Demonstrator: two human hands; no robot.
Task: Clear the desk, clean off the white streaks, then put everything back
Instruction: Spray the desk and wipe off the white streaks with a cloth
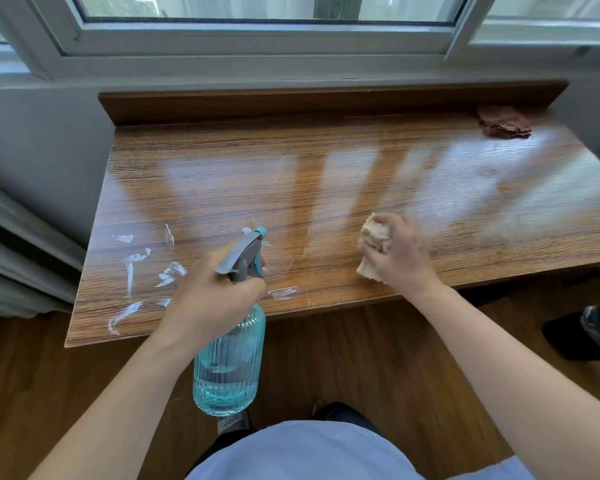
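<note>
Cloth (374, 242) under R fingers (387, 221)

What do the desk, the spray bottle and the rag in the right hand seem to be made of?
Desk: probably laminate with printed wood grain; it is glossy and mirrors the window. Spray bottle: clear blue-tinted ribbed body, plastic or glass, I cannot tell which; the grey and blue trigger head looks like matte plastic. Rag: soft, crumpled beige cloth, seemingly woven fabric.
</note>
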